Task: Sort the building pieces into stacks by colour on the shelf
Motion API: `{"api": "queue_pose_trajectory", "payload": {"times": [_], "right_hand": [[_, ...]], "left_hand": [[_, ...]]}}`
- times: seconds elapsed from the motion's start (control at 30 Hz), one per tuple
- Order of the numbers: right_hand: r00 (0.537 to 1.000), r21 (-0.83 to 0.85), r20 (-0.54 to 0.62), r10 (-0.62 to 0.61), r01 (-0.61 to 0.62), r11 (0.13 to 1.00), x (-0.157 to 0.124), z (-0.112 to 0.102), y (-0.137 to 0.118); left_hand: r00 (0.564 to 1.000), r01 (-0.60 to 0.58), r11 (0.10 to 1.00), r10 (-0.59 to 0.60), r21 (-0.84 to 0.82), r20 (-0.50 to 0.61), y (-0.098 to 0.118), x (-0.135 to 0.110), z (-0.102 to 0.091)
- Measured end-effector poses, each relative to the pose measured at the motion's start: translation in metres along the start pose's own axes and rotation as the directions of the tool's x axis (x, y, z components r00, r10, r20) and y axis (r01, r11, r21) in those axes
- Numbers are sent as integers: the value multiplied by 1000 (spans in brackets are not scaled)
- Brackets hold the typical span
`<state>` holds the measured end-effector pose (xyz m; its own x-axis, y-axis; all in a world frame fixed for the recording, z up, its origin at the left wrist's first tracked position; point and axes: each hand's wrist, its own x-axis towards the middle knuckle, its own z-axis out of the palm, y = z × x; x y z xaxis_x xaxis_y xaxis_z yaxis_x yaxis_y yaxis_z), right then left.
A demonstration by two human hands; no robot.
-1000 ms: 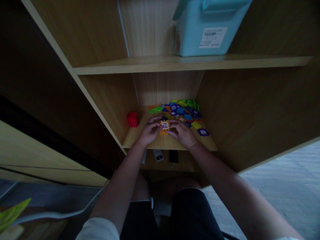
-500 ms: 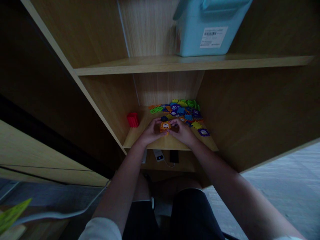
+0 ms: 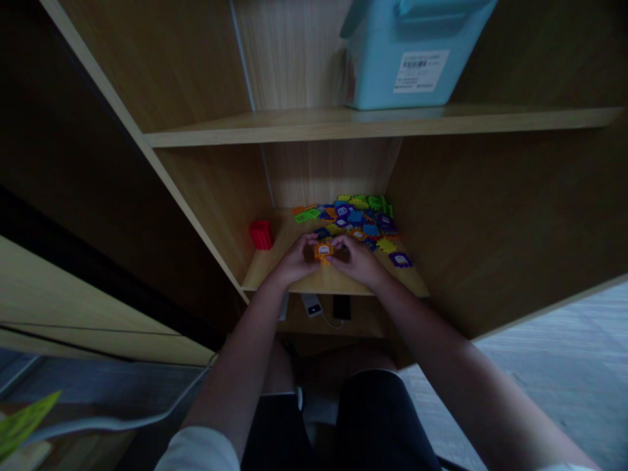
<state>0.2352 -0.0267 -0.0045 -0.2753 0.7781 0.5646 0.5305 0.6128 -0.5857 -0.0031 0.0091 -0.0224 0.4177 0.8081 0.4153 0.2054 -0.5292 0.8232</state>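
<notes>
Between my two hands is an orange building piece (image 3: 323,251) with a white window pattern, held above the front of the lower shelf (image 3: 324,282). My left hand (image 3: 296,259) grips its left side with curled fingers. From the right, my right hand (image 3: 357,259) pinches the same piece with thumb and fingers. Just behind the hands spreads a pile of coloured interlocking pieces (image 3: 354,217) in blue, purple, green, yellow and orange. A purple window piece (image 3: 401,260) lies at the right front of this pile. Left of my hands stands a red block-shaped piece (image 3: 261,235).
On the shelf above stands a light blue bin (image 3: 402,59) with a white label. Below are a white device (image 3: 311,305) with a cable and a black flat object (image 3: 342,307). Cabinet walls (image 3: 490,216) close in both sides of the shelf.
The orange piece has tilted slightly in my hands, and its window face looks flatter now. My fingers have shifted a little around it; everything else stays in place.
</notes>
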Motion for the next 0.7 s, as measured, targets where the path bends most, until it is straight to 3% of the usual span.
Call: {"api": "queue_pose_trajectory", "payload": {"times": [0.7], "right_hand": [[999, -14, 32, 5, -4, 1000, -1, 0, 1]], "left_hand": [[1000, -7, 999, 7, 41, -6, 2, 0, 0]]}}
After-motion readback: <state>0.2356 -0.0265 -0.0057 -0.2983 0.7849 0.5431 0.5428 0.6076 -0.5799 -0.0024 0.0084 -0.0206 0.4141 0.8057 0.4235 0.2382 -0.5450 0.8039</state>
